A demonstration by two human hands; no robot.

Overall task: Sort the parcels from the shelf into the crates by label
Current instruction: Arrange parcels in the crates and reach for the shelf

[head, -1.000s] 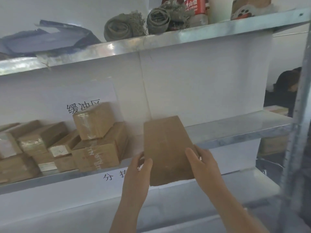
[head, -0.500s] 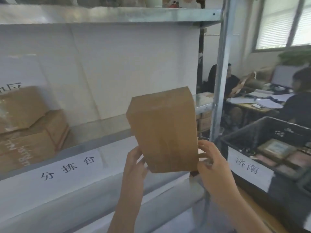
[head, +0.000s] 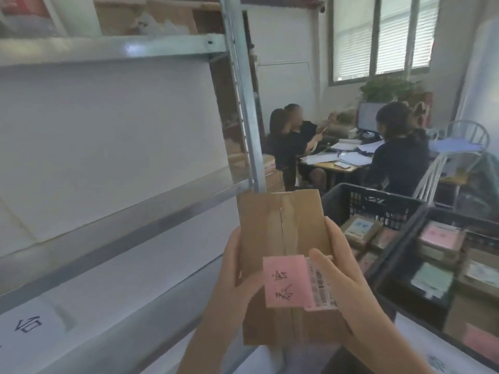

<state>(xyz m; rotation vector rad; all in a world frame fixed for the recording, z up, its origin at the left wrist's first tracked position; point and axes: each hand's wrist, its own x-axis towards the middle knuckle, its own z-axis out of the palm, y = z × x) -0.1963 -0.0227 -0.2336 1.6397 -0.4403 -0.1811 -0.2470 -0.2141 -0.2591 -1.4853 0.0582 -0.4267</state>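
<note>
I hold a brown cardboard parcel (head: 280,233) in front of me with both hands. A pink label (head: 286,282) with handwritten characters and a white barcode sticker (head: 321,287) face me on its near side. My left hand (head: 235,276) grips the parcel's left edge, thumb on the front face. My right hand (head: 343,276) grips the right edge, thumb over the barcode sticker. Two black crates stand to the right: a farther one (head: 383,201) and a nearer one (head: 399,255), both holding parcels with pink and pale labels.
A metal shelf (head: 129,209) with a white back panel runs along the left, its upright post (head: 243,103) just behind the parcel. Beyond the crates, people sit at a desk (head: 334,166) with papers and a monitor. A white chair (head: 459,155) stands at the right.
My view has swung right, away from the stacked parcels on the shelf. The parcel has been turned over, so its pink label and barcode face me. Both hands have shifted their grip.
</note>
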